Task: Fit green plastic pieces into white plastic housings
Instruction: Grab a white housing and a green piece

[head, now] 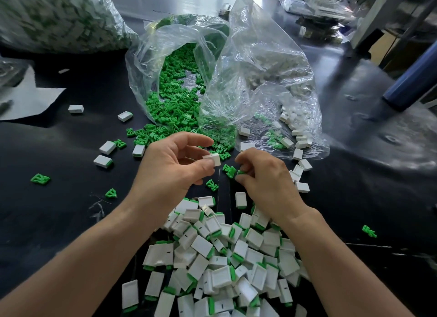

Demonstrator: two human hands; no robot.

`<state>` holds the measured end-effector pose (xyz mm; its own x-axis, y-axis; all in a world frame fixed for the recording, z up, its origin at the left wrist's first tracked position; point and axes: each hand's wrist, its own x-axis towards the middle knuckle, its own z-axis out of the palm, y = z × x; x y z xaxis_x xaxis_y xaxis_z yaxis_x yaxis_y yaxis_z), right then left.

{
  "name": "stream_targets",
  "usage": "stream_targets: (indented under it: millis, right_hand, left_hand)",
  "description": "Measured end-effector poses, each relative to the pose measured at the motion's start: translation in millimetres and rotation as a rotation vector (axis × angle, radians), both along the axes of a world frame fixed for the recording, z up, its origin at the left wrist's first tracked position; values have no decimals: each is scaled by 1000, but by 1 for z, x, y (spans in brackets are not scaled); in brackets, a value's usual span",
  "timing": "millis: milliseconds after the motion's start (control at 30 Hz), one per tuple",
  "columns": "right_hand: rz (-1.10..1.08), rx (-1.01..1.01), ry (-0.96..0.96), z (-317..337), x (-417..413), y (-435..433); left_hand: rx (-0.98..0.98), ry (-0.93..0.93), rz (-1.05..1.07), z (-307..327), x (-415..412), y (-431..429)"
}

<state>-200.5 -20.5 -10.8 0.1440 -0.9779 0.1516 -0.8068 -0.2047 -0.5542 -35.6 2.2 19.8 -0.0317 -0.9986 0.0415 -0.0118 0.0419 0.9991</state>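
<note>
White housing [212, 160] pinched between thumb and fingertips of left hand [172, 165], at centre of frame, held over the dark table [59, 151]. Green piece [240, 172] nipped in the curled fingertips of right hand [262, 175], mostly hidden, only a sliver of green showing. Both hands gripping, neither free.

Housing to the left of green piece, near but not touching, a narrow gap of table between them. Housing sticking out of the left grip toward the right hand, long axis roughly across the frame, free end facing the green piece. Open mouth or closed end there: cannot tell. Right hand a shade lower in frame, and probably the mover: a short push leftward and slightly up along the housing's axis, with the left hand as the anvil. Lie of the green piece within the fingers too hidden to judge; may need a turn before going in.

Supplies beyond the hands: clear bag of green pieces [146, 64] at upper centre, spilling toward the hands; clear bag of white housings [260, 64] to its right. Loose green pieces [229, 169] on the table between the two hands. Heap of finished units [224, 257], white with green edges, at lower centre between the forearms. Going by that heap, well into the run, with plenty left in both bags.
</note>
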Motion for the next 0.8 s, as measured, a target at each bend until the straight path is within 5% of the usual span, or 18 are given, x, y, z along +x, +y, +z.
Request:
stream_targets:
  millis: [200,500,800]
  right_hand:
    - [-35,-9,-147,3,-7,0]
    - [49,161,-729,26,-12,12]
    - [95,226,-789,28,-7,17]
  left_hand:
    - [11,13,-16,0,-1,0]
    - [72,35,-52,3,-3,2]
    - [92,19,-77,3,-4,4]
